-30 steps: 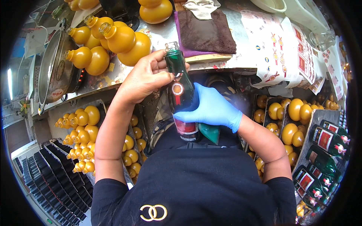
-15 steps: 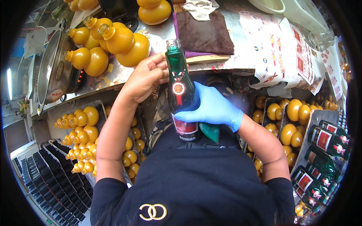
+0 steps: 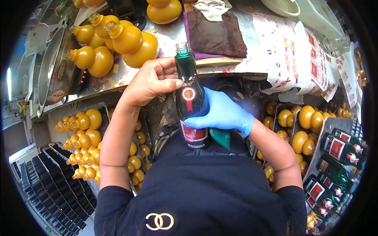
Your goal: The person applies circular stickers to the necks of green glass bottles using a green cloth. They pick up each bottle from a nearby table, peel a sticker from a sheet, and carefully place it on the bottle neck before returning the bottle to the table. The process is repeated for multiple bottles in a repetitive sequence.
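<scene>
A dark green glass bottle (image 3: 190, 105) stands over my lap, its open clear neck toward the table. It bears a round red-and-white sticker with a ribbon tail on the shoulder and a red label lower down. My right hand (image 3: 223, 111), in a blue glove, wraps round the bottle's body from the right, thumb across the front. Bare, my left hand (image 3: 158, 81) is closed on the neck, thumb pressed on the front just above the round sticker and fingers partly hidden behind. A flat green piece (image 3: 220, 137) with a pointed corner sticks out below the glove; I cannot tell whether the hand holds it.
On the table (image 3: 169, 37) lie a folded brown cloth (image 3: 216, 33), a white cloth (image 3: 212, 10), sticker sheets (image 3: 281, 51), yellow gourd-shaped bottles (image 3: 139, 49) and a round metal pan (image 3: 51, 67). Racks of yellow bottles (image 3: 88, 137) flank me; labelled green bottles (image 3: 336, 147) lie at right.
My left thumb has straightened and come to press on the front of the bottle's neck; before, the fingers were curled beside it. The right hand keeps its grip.
</scene>
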A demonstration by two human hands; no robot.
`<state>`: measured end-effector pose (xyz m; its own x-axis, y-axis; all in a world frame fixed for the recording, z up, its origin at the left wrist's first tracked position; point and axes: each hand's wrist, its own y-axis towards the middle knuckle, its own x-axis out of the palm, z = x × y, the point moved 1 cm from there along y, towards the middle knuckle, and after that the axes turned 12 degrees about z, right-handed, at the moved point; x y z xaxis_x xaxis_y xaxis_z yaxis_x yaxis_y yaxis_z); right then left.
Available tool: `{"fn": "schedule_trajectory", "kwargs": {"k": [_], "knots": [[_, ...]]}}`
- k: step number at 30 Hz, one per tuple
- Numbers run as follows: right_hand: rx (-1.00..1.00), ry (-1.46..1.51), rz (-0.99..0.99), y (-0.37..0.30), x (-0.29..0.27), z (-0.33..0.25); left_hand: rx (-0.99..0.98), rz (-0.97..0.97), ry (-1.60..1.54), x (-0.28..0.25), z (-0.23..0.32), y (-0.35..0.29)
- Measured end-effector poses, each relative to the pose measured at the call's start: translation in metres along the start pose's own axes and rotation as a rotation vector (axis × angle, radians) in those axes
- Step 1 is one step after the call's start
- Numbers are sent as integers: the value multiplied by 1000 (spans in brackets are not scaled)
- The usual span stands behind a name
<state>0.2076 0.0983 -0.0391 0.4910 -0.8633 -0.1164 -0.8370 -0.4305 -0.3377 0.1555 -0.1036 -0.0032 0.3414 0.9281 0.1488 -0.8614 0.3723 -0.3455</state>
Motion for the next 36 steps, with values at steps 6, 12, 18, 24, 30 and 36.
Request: {"fn": "schedule_trajectory", "kwargs": {"k": [6,12,18,24,30,36], "knots": [[21,-42,35,-6,1,-7,-53,27,93,7,10,-2],[20,-79,62,-7,0,-7,-80,38,102,12,15,-4],[18,-66,44,-6,0,-5,-64,-31,117,4,15,1],[11,-86,72,-8,2,-4,-83,-28,136,8,20,-1],[15,-82,90,-10,3,-5,-113,-14,170,10,22,-1],[0,-139,88,-9,2,-9,-94,-20,145,5,23,-3]]}}
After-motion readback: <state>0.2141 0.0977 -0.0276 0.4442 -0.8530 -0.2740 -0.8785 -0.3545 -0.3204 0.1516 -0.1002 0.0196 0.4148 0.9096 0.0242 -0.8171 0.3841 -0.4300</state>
